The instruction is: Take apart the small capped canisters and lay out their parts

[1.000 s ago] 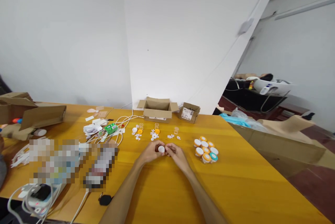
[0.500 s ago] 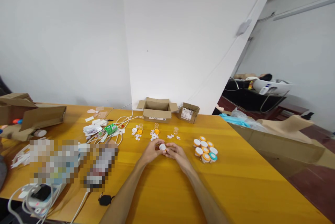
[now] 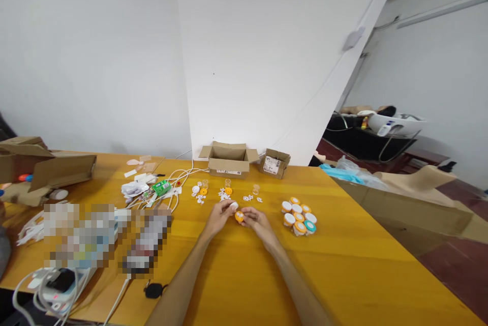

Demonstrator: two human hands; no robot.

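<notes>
My left hand [image 3: 219, 216] and my right hand [image 3: 256, 219] meet above the yellow table [image 3: 343, 270]. The left fingers pinch a small white cap [image 3: 234, 206]. The right fingers are closed on a small orange jar [image 3: 239, 216] just below that cap. A cluster of several small capped jars [image 3: 298, 215], with white, orange and teal lids, stands to the right of my right hand. Small white parts, clear cups and orange lids [image 3: 225, 194] lie scattered just beyond my hands.
Two open cardboard boxes [image 3: 229, 159] [image 3: 275, 163] sit against the white pillar. White cables [image 3: 179, 178], a green packet [image 3: 162, 187] and packets lie left of centre. A larger cardboard box [image 3: 46, 166] is at far left. A black object [image 3: 153, 290] lies near the front edge.
The white cap has come off the jar: my left hand lifted it up and away, showing the orange jar in my right hand.
</notes>
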